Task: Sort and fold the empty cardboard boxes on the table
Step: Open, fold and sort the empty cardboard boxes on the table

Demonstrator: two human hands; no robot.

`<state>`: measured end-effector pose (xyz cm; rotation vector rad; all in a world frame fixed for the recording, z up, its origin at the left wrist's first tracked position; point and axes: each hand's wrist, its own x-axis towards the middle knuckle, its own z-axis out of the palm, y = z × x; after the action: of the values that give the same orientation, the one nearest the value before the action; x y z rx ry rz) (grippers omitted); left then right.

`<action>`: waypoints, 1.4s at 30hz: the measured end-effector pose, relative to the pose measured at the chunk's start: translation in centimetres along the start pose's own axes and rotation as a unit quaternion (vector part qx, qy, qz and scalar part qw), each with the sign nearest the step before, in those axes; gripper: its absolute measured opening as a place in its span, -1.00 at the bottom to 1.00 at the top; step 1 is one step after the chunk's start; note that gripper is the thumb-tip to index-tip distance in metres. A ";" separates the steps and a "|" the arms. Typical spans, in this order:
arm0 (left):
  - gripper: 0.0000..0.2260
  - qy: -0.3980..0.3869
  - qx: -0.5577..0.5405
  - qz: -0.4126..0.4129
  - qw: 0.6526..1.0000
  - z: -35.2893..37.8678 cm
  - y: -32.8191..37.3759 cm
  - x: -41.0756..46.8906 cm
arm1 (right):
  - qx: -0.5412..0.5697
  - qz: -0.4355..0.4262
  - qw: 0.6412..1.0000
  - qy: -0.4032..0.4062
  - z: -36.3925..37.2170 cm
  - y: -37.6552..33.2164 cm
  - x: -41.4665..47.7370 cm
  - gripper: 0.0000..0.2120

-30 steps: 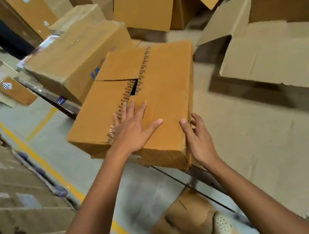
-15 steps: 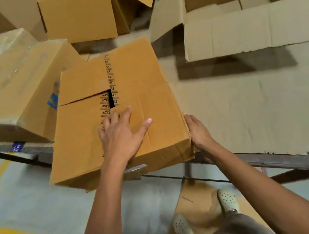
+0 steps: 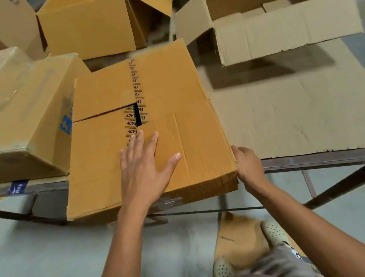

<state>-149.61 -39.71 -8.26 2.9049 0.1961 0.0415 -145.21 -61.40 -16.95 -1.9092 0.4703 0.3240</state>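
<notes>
A closed brown cardboard box [image 3: 167,87] with a printed tape seam sits at the table's near edge, overhanging it. My left hand [image 3: 144,169] lies flat on its top with fingers spread. My right hand [image 3: 248,165] grips the box's near right corner, fingers curled round the side. A small gap shows in the top flaps along the seam.
A closed box [image 3: 10,120] lies left, touching the held one. An open brown box [image 3: 92,20] stands behind. A pale open box [image 3: 283,8] sits back right. Flat cardboard [image 3: 306,111] covers the table [image 3: 326,160]. A cardboard piece [image 3: 238,240] lies under my feet.
The view swung right and the box now lies squarer to me at the table edge. Both hands keep their places on it.
</notes>
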 end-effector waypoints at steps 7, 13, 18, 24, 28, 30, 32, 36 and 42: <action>-0.22 -0.040 -0.013 0.005 0.999 -0.7 -0.5 1.4 | 0.025 0.027 0.999 -0.006 0.1 -0.6 -0.9 -0.63; -0.27 -0.054 -0.002 0.017 0.998 -0.8 -0.9 2.3 | 0.045 0.052 0.996 -0.061 0.6 0.3 -1.4 -0.59; -0.29 -0.059 -0.029 0.013 0.998 -2.1 -0.7 3.0 | 0.145 0.072 0.982 -0.095 -0.8 -2.7 -3.5 -0.63; -0.29 -0.040 -0.156 -0.025 0.987 -5.8 -0.1 4.2 | 0.236 0.038 0.964 -0.116 -4.7 -8.8 -4.2 -0.71; -0.29 0.016 -0.368 -0.072 0.927 -7.0 0.0 4.7 | 0.190 -0.073 0.975 -0.092 -7.1 -15.4 -4.1 -0.70; -0.27 0.054 -0.476 -0.088 0.873 -7.2 0.5 4.8 | 0.163 -0.131 0.973 -0.100 -8.2 -18.6 -4.4 -0.70; -0.29 0.069 -0.543 -0.086 0.833 -7.4 1.1 4.6 | 0.129 -0.179 0.968 -0.120 -8.6 -21.5 -5.0 -0.70; -0.23 0.076 -0.626 -0.107 0.769 -6.8 0.2 5.9 | 0.078 -0.228 0.961 -0.138 -7.9 -24.7 -6.1 -0.70; -0.39 0.000 -0.743 -0.139 0.655 -13.1 0.6 6.9 | 0.045 -0.262 0.949 -0.172 -5.8 -26.4 -8.0 -0.78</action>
<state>-143.31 -36.40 4.71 1.1840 0.3649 0.0912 -139.95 -56.72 10.36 -1.7631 -0.2520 0.2679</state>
